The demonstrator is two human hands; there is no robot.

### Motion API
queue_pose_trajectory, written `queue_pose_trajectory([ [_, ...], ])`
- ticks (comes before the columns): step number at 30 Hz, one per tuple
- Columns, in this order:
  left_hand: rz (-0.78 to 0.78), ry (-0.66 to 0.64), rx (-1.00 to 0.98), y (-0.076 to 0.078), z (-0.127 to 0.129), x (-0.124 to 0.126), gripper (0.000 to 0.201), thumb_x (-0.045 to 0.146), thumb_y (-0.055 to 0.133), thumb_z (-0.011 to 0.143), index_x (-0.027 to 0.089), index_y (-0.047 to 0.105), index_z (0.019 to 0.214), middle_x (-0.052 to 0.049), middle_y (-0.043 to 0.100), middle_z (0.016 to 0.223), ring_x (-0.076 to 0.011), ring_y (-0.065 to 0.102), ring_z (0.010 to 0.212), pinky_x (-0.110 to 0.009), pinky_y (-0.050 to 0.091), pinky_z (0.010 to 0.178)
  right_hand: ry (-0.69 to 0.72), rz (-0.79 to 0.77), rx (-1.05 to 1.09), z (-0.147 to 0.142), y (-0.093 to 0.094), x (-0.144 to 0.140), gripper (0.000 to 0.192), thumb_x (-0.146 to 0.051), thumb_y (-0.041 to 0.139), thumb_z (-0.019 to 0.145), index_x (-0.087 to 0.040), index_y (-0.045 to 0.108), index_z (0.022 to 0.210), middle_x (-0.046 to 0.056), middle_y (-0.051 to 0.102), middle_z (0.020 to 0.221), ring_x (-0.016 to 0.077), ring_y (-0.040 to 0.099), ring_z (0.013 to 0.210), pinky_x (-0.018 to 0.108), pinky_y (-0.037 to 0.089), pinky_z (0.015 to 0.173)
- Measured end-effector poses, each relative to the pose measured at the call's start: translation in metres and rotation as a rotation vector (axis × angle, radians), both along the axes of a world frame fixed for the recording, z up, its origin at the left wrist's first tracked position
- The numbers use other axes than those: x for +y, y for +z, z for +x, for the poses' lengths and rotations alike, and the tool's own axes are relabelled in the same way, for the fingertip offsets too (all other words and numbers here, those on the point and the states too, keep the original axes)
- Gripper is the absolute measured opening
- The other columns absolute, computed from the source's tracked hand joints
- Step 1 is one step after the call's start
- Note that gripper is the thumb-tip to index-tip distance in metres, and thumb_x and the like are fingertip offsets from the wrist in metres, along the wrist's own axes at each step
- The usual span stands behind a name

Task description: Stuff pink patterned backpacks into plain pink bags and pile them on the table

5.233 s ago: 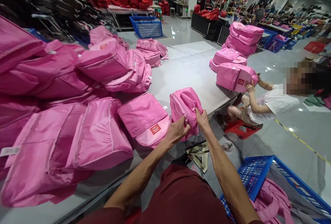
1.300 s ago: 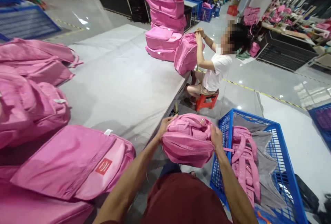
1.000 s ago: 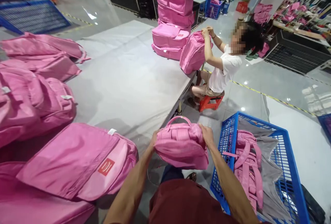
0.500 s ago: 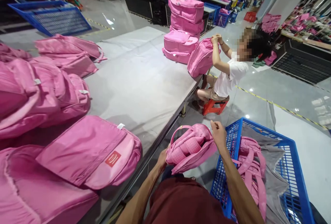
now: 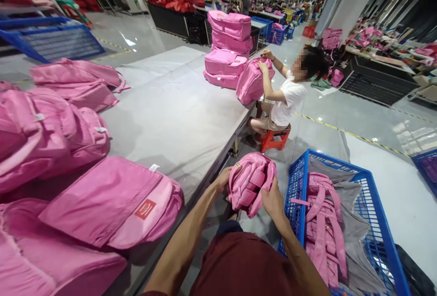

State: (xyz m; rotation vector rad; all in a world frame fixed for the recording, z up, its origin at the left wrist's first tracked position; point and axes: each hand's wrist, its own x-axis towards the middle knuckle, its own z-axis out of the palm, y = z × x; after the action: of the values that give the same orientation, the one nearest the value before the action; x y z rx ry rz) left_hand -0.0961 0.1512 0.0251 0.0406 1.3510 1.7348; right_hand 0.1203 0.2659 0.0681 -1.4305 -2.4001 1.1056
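I hold a small pink backpack (image 5: 250,182) in front of me, off the table's edge and above the floor. My left hand (image 5: 223,179) grips its left side near the zipper. My right hand (image 5: 272,200) clasps its lower right side. The bag is turned on its side, with the padded straps facing me. A blue plastic crate (image 5: 372,205) just right of my hands holds more pink backpacks (image 5: 321,223) on a grey liner.
A long grey table (image 5: 174,114) runs on my left, with pink bags (image 5: 112,200) heaped along its near and left side. A seated person (image 5: 283,100) on a red stool handles a pink bag (image 5: 251,82) at the far corner, beside stacked pink cases (image 5: 227,41).
Over five seconds I took the bag off the table and turned toward the crate. In the last second I turned the bag in my hands; my right hand moved from its top to its underside.
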Motion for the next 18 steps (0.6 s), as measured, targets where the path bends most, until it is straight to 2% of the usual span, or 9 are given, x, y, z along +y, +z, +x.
queue_pose_trajectory([
  [2, 0.05, 0.028, 0.004, 0.01, 0.007, 0.011, 0.043, 0.046, 0.1, 0.067, 0.014, 0.08, 0.089, -0.008, 0.079, 0.076, -0.0264, 0.07, 0.073, -0.038, 0.056, 0.073, -0.067, -0.011, 0.039, 0.006, 0.002, 0.014, 0.066, -0.029, 0.048, 0.094, -0.004, 0.057, 0.155, 0.028, 0.072, 0.144, 0.036, 0.072, 0.132, 0.043, 0.054, 0.111],
  [4, 0.116, 0.07, 0.012, 0.021, 0.014, 0.018, 0.051, 0.051, 0.098, 0.068, 0.014, 0.08, 0.098, -0.008, 0.081, 0.083, -0.027, 0.072, 0.079, -0.04, 0.059, 0.079, -0.029, -0.006, 0.188, 0.016, 0.008, 0.025, 0.048, -0.038, 0.046, 0.1, -0.012, 0.069, 0.132, 0.02, 0.078, 0.122, 0.0323, 0.073, 0.113, 0.041, 0.056, 0.1],
  [5, 0.145, 0.078, 0.012, 0.027, 0.015, 0.021, 0.055, 0.054, 0.096, 0.07, 0.014, 0.08, 0.104, -0.009, 0.082, 0.087, -0.0283, 0.073, 0.084, -0.041, 0.06, 0.082, 0.01, 0.01, 0.275, 0.021, 0.012, 0.029, 0.042, -0.046, 0.046, 0.103, -0.016, 0.071, 0.119, 0.015, 0.078, 0.111, 0.0296, 0.071, 0.102, 0.039, 0.056, 0.093],
  [7, 0.181, 0.075, 0.009, 0.035, 0.011, 0.022, 0.06, 0.06, 0.091, 0.078, 0.014, 0.08, 0.116, -0.01, 0.084, 0.095, -0.0317, 0.076, 0.094, -0.044, 0.062, 0.09, 0.058, 0.044, 0.399, 0.033, 0.019, 0.033, 0.045, -0.062, 0.049, 0.107, -0.022, 0.068, 0.1, 0.005, 0.072, 0.094, 0.0237, 0.063, 0.086, 0.034, 0.051, 0.081],
  [9, 0.174, 0.059, 0.001, 0.036, 0.002, 0.02, 0.061, 0.064, 0.085, 0.086, 0.015, 0.08, 0.123, -0.012, 0.084, 0.1, -0.0351, 0.077, 0.103, -0.048, 0.063, 0.095, 0.043, 0.042, 0.432, 0.043, 0.019, 0.039, 0.05, -0.069, 0.051, 0.107, -0.023, 0.064, 0.093, 0.001, 0.066, 0.087, 0.0205, 0.057, 0.08, 0.032, 0.047, 0.077],
  [11, 0.133, 0.058, -0.009, 0.027, -0.005, 0.016, 0.06, 0.065, 0.085, 0.087, 0.017, 0.08, 0.122, -0.014, 0.084, 0.101, -0.0373, 0.078, 0.11, -0.049, 0.063, 0.097, -0.018, 0.004, 0.407, 0.054, 0.006, 0.048, 0.051, -0.071, 0.052, 0.105, -0.023, 0.065, 0.094, 0.001, 0.067, 0.086, 0.0212, 0.059, 0.083, 0.033, 0.049, 0.08],
  [14, 0.06, 0.063, -0.021, 0.0, 0.003, 0.018, 0.054, 0.058, 0.095, 0.076, 0.016, 0.082, 0.107, -0.016, 0.084, 0.094, -0.0396, 0.078, 0.112, -0.05, 0.063, 0.097, -0.242, -0.035, 0.282, 0.076, -0.033, 0.072, 0.057, -0.078, 0.052, 0.091, -0.023, 0.066, 0.087, 0.008, 0.073, 0.085, 0.0272, 0.067, 0.087, 0.039, 0.054, 0.084],
  [16, 0.026, 0.066, -0.017, -0.017, 0.016, 0.024, 0.046, 0.052, 0.096, 0.072, 0.015, 0.08, 0.095, -0.015, 0.082, 0.085, -0.0406, 0.078, 0.109, -0.051, 0.062, 0.095, -0.364, -0.034, 0.217, 0.09, -0.059, 0.09, 0.059, -0.08, 0.05, 0.083, -0.023, 0.066, 0.082, 0.012, 0.075, 0.081, 0.0315, 0.071, 0.085, 0.042, 0.057, 0.079],
  [18, 0.009, 0.073, 0.003, -0.029, 0.027, 0.028, 0.039, 0.05, 0.093, 0.076, 0.016, 0.078, 0.087, -0.011, 0.081, 0.08, -0.0393, 0.077, 0.106, -0.049, 0.061, 0.093, -0.408, 0.006, 0.202, 0.095, -0.077, 0.104, 0.061, -0.08, 0.046, 0.082, -0.022, 0.068, 0.082, 0.014, 0.075, 0.078, 0.0339, 0.074, 0.085, 0.042, 0.058, 0.073],
])
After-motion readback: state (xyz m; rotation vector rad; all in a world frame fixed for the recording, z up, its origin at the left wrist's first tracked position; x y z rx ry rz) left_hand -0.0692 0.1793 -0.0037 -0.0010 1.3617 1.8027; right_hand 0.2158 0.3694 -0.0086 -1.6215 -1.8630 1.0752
